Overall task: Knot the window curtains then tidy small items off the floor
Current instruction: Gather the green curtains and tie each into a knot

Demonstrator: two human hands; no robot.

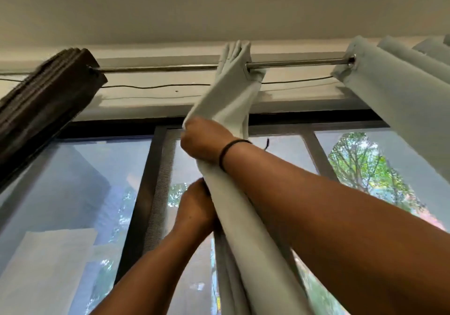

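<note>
A pale grey-green curtain (pixel 229 90) hangs bunched into a narrow rope from the metal rod (pixel 170 67) in front of the window. My right hand (pixel 203 141), with a black band on its wrist, grips the bunched cloth high up. My left hand (pixel 196 205) holds the same bundle just below, its fingers hidden behind the fabric. The cloth runs down between my forearms and out of the bottom of the view.
A dark brown curtain (pixel 43 95) is gathered at the rod's left end. More pale curtain folds (pixel 394 90) hang at the right end. A thin black cable (pixel 146 86) runs along the wall under the rod. Dark window frames (pixel 146 192) and trees outside fill the background.
</note>
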